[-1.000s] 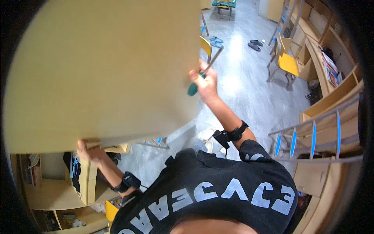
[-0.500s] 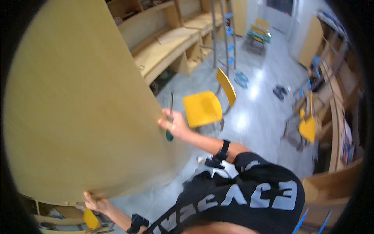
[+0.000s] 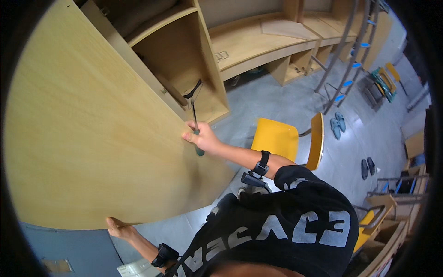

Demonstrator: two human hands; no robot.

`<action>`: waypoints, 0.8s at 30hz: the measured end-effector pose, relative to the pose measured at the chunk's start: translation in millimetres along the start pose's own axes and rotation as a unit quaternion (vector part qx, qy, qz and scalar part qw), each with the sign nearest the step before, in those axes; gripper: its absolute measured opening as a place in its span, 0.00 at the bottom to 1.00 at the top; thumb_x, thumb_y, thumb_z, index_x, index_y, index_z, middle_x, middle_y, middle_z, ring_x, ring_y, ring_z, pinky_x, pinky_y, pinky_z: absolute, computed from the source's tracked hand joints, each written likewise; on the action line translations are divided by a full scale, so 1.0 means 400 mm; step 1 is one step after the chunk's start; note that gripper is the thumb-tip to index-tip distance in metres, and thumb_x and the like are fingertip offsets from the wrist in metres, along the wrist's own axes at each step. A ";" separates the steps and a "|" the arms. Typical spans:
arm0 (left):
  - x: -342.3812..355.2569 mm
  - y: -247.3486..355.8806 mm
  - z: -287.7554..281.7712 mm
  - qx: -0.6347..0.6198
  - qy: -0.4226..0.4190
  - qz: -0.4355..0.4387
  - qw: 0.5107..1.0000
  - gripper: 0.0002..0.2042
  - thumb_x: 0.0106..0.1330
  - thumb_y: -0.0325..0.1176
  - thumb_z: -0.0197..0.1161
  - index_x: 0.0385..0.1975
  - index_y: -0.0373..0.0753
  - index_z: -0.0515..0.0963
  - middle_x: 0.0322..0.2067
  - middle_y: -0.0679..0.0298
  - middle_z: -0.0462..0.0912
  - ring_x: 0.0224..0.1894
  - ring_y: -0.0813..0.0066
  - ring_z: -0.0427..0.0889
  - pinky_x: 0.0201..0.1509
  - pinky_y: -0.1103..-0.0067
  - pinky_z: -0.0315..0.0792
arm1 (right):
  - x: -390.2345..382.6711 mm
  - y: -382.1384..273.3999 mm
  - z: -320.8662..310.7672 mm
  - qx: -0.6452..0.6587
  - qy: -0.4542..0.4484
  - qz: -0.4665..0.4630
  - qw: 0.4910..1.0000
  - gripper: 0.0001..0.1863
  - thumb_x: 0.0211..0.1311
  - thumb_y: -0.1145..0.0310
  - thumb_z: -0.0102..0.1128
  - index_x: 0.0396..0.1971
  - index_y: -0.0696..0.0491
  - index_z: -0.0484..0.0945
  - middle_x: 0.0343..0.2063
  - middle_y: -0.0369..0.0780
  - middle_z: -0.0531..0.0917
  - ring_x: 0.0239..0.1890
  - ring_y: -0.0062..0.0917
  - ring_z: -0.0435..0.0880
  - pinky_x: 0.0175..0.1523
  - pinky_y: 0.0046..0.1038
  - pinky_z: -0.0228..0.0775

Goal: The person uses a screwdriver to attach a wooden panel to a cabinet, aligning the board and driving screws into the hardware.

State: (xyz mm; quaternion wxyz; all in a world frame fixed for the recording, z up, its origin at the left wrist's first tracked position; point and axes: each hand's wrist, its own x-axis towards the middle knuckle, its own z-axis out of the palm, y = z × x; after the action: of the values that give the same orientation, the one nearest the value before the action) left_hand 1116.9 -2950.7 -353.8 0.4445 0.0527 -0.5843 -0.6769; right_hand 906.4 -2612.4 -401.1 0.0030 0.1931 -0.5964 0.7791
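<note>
The left hand (image 3: 121, 230) and right hand (image 3: 207, 138) grip a large, flat pale-wood panel (image 3: 92, 129), the right also clasping a green-handled metal screwdriver (image 3: 200, 150) best kept off the wood.

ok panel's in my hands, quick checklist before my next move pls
1. Left grip on the panel: ok, left hand is on its lower edge.
2. Right grip on the panel: ok, right hand is at its side edge.
3. Right hand free of tools: not ok, it also holds the green-handled screwdriver.
4. Gap to the yellow chair: cannot tell, it stands to the right but depth is unclear.
5. Panel clear of the open cabinet: cannot tell, the panel partly covers it.
</note>
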 end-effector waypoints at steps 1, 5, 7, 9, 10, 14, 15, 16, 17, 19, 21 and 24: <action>-0.013 0.009 0.016 0.009 0.007 0.004 1.000 0.19 0.60 0.38 0.55 0.44 0.27 0.69 0.43 0.57 0.73 0.43 0.69 0.73 0.44 0.74 0.71 | 0.017 0.002 -0.014 0.020 -0.017 0.004 1.000 0.12 0.54 0.68 0.58 0.36 0.60 0.73 0.28 0.33 0.77 0.32 0.15 0.71 0.40 0.21 0.64; -0.058 0.041 0.070 0.077 0.027 0.018 0.997 0.20 0.61 0.39 0.54 0.46 0.27 0.69 0.44 0.57 0.72 0.45 0.70 0.72 0.45 0.76 0.69 | 0.089 -0.002 -0.052 0.092 -0.069 -0.029 0.993 0.12 0.54 0.70 0.58 0.36 0.61 0.73 0.28 0.34 0.78 0.33 0.16 0.71 0.41 0.21 0.64; -0.077 0.052 0.131 0.139 0.081 0.035 0.986 0.22 0.61 0.41 0.55 0.46 0.27 0.69 0.46 0.56 0.72 0.45 0.69 0.72 0.46 0.75 0.68 | 0.136 0.013 -0.072 0.087 -0.082 -0.029 0.992 0.12 0.54 0.71 0.57 0.36 0.61 0.73 0.28 0.34 0.78 0.33 0.16 0.71 0.41 0.22 0.64; -0.078 0.049 0.159 0.145 0.106 0.042 0.983 0.22 0.61 0.41 0.55 0.46 0.27 0.69 0.45 0.56 0.72 0.44 0.68 0.72 0.46 0.74 0.68 | 0.177 0.015 -0.081 0.090 -0.096 -0.013 0.991 0.13 0.52 0.71 0.58 0.36 0.62 0.73 0.28 0.36 0.78 0.33 0.18 0.72 0.41 0.23 0.64; -0.080 0.051 0.163 0.146 0.132 0.044 0.980 0.22 0.60 0.41 0.56 0.46 0.26 0.69 0.45 0.56 0.72 0.44 0.68 0.72 0.46 0.74 0.68 | 0.195 0.022 -0.079 0.098 -0.098 -0.012 0.990 0.13 0.52 0.71 0.58 0.36 0.62 0.73 0.28 0.36 0.78 0.33 0.18 0.72 0.41 0.23 0.64; -0.045 0.044 0.152 0.190 0.161 0.044 0.967 0.23 0.57 0.41 0.60 0.43 0.26 0.70 0.43 0.57 0.73 0.42 0.68 0.72 0.46 0.74 0.68 | 0.270 0.077 -0.063 0.085 -0.119 -0.031 0.989 0.11 0.53 0.71 0.57 0.36 0.60 0.74 0.28 0.35 0.78 0.33 0.16 0.72 0.41 0.23 0.64; -0.035 0.048 0.153 0.203 0.170 0.044 0.963 0.23 0.56 0.42 0.62 0.42 0.26 0.70 0.42 0.57 0.74 0.42 0.67 0.72 0.45 0.74 0.68 | 0.286 0.094 -0.053 0.093 -0.124 -0.039 0.987 0.12 0.52 0.72 0.57 0.36 0.60 0.74 0.28 0.36 0.78 0.33 0.16 0.72 0.41 0.23 0.64; -0.028 0.046 0.155 0.209 0.172 0.043 0.962 0.23 0.56 0.42 0.62 0.42 0.26 0.70 0.42 0.57 0.74 0.42 0.67 0.72 0.45 0.74 0.68 | 0.300 0.110 -0.039 0.098 -0.126 -0.035 0.987 0.12 0.52 0.72 0.57 0.36 0.60 0.74 0.28 0.36 0.78 0.33 0.16 0.72 0.41 0.23 0.64; -0.021 0.039 0.159 0.220 0.183 0.062 0.956 0.24 0.57 0.43 0.61 0.43 0.26 0.69 0.43 0.57 0.73 0.42 0.67 0.72 0.44 0.73 0.69 | 0.312 0.127 -0.023 0.089 -0.118 -0.032 0.988 0.12 0.52 0.72 0.57 0.36 0.60 0.74 0.28 0.36 0.78 0.33 0.16 0.72 0.41 0.23 0.65; -0.020 0.020 0.067 0.231 0.194 0.090 0.949 0.27 0.56 0.45 0.62 0.44 0.25 0.69 0.42 0.57 0.73 0.41 0.67 0.73 0.43 0.72 0.70 | 0.331 0.130 0.010 0.081 -0.132 -0.026 0.988 0.12 0.52 0.73 0.57 0.36 0.60 0.74 0.29 0.36 0.78 0.34 0.16 0.72 0.41 0.23 0.65; -0.027 0.012 0.057 0.228 0.220 0.063 0.947 0.27 0.55 0.45 0.62 0.44 0.25 0.69 0.42 0.58 0.74 0.41 0.67 0.73 0.43 0.72 0.70 | 0.343 0.109 0.019 0.114 -0.127 -0.042 0.984 0.14 0.49 0.72 0.61 0.35 0.63 0.74 0.28 0.40 0.79 0.32 0.21 0.73 0.42 0.25 0.65; -0.028 -0.012 0.091 0.218 0.218 0.074 0.948 0.25 0.55 0.45 0.61 0.41 0.26 0.71 0.40 0.58 0.74 0.40 0.68 0.74 0.40 0.73 0.70 | 0.382 0.128 0.026 0.103 -0.162 -0.051 0.980 0.12 0.49 0.74 0.60 0.34 0.62 0.74 0.27 0.39 0.79 0.33 0.20 0.73 0.41 0.24 0.65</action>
State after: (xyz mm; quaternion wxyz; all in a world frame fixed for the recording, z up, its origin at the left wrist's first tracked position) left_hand 1099.4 -2916.5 -351.3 0.5873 0.2514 -0.6085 -0.4707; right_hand 756.2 -2671.2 -399.9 -0.0741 0.3461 -0.4952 0.7934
